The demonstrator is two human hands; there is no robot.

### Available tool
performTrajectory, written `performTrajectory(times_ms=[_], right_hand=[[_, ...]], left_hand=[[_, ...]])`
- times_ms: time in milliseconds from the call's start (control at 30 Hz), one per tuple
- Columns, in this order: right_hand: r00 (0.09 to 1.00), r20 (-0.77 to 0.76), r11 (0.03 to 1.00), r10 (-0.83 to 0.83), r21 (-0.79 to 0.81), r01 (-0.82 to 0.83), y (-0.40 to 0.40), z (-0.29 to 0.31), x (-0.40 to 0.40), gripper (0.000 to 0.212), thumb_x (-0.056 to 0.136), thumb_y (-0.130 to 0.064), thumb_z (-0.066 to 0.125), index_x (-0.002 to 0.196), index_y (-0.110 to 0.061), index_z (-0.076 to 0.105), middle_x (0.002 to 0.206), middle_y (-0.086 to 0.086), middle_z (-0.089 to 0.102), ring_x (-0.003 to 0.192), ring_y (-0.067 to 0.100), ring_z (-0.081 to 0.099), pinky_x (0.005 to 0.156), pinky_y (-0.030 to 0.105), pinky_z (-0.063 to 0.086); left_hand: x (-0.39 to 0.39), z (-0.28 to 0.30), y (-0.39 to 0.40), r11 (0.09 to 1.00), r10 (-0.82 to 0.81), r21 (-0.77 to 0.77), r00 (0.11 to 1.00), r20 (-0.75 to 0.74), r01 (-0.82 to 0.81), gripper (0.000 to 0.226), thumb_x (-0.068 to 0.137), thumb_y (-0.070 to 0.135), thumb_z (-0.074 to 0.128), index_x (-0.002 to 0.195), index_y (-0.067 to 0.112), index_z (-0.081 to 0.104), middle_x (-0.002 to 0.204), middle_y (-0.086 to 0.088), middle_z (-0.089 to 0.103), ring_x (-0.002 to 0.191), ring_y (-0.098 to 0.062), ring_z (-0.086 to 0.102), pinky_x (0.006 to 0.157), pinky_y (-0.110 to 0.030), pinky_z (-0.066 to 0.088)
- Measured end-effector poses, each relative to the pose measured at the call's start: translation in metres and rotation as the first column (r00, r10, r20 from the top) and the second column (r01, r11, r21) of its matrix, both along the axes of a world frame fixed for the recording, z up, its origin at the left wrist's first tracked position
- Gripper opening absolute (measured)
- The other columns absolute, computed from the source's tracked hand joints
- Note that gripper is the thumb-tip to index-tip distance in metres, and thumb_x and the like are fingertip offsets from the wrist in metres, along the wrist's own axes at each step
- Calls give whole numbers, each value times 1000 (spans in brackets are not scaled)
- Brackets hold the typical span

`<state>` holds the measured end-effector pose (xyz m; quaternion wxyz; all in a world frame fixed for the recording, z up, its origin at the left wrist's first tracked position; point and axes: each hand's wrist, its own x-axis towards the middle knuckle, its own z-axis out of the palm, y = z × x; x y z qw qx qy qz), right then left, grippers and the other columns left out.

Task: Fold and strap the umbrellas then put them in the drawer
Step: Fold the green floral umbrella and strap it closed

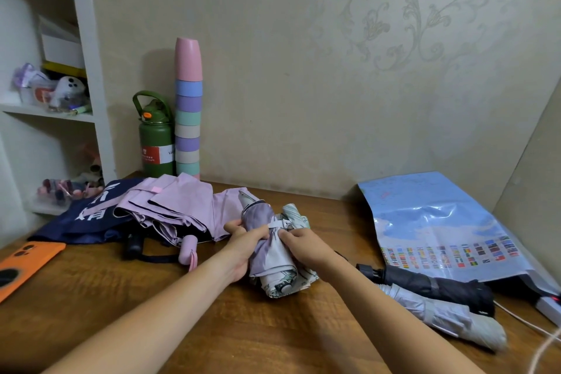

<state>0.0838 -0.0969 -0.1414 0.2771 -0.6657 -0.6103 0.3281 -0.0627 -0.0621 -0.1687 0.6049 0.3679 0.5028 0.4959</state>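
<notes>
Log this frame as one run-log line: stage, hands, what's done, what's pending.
stage: strapping | left hand grips lilac umbrella | right hand pinches strap | done: black umbrella, grey umbrella | pending: pink umbrella, navy umbrella

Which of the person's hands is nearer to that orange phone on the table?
Left. The left hand grips the bundled umbrella on the side facing the orange phone; the right hand holds its far side, further from the phone.

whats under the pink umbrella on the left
The loosely folded pink umbrella lies partly on a navy umbrella, whose black handle sticks out below it. How far the navy fabric runs underneath is covered.
</notes>
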Motion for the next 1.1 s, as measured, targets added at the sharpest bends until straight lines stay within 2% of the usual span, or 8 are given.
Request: performTrajectory(times_ms=[200,367,500,700,767,867,967,1100], right_hand=[[960,-279,983,34,-165,-83,3,0,-3,61,66,-49,91,112,-16,69,103,1,77,92,16,75,83,32,62],[1000,-20,994,6,-108,-8,1,5,-13,57,70,-25,88,118,-14,58,108,3,68,89,12,64,72,27,56],[963,266,998,29,-70,-10,-1,5,-15,52,72,-30,84,112,-8,60,97,4,62,85,17,58,58,26,43],[704,708,989,56,56,-136,-5,-2,8,63,73,-27,84,122,-11,47,119,11,56,110,32,59,81,38,51],[614,786,969,74,88,-231,-3,-5,16,68,74,-27,83,128,-15,44,126,12,53,117,33,54,91,42,49],[535,836,935,126,80,-346,-3,-9,21,77,76,-25,81,139,-18,37,130,12,49,120,33,49,95,42,45],[532,832,914,161,78,-399,-7,-14,20,76,77,-23,79,140,-16,36,130,11,47,119,32,48,91,40,43],[548,821,906,160,98,-412,-7,-20,22,61,76,-25,79,123,-14,42,124,10,49,114,30,48,85,38,40]], left_hand=[[5,2,-2,1000,1,-15,967,253,3,71,62,4,59,131,8,41,113,-24,63,105,-43,68,87,-53,61],[13,3,-5,1000,20,-12,949,313,-17,39,80,-7,42,115,9,44,101,-22,59,93,-37,64,80,-42,55],[18,2,-1,999,13,-48,990,-142,-20,15,100,16,43,110,14,33,115,-22,59,98,-32,61,88,-44,53],[-15,30,4,983,111,161,417,-902,86,39,104,37,40,87,11,63,82,-8,64,70,-24,59,59,-27,42],[-18,45,9,990,76,130,573,-816,54,38,101,36,45,76,10,59,71,-9,61,64,-23,56,56,-26,37],[-18,66,14,999,-39,20,989,-140,42,24,92,15,51,68,11,52,64,-7,53,52,-19,53,53,-24,41],[-24,72,19,965,-248,160,929,274,210,30,105,30,51,104,3,64,98,-17,74,89,-29,75,84,-36,62],[-17,49,20,876,-413,217,902,-126,431,45,110,43,37,142,16,52,130,-10,63,127,-27,60,111,-43,45]])
